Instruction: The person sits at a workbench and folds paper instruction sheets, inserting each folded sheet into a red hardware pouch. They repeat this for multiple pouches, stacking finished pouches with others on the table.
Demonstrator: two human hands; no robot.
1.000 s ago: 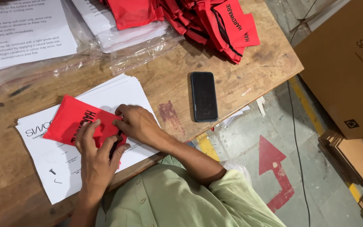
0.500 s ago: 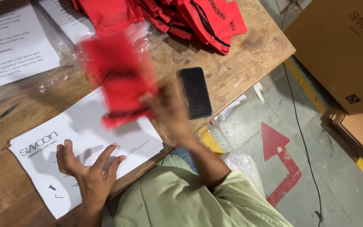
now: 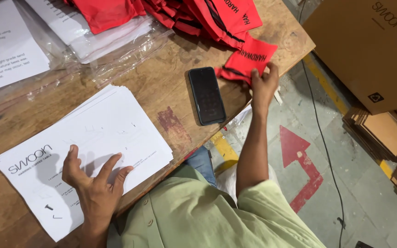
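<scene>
pouch [image 3: 250, 60] of red cloth, black-lettered, lies flat with right hand [image 3: 263, 82] grip clamped on its edge.

Black phone [image 3: 207, 95] — cardboard box [image 3: 368, 46]

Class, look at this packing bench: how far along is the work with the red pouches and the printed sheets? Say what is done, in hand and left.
Done: a heap of red pouches lies at the table's far edge. In hand: the right hand sets one red pouch beside that heap, near the phone; the left hand rests spread on the stack of printed sheets. Left: that stack looks thick, so many sheets probably remain.
</scene>
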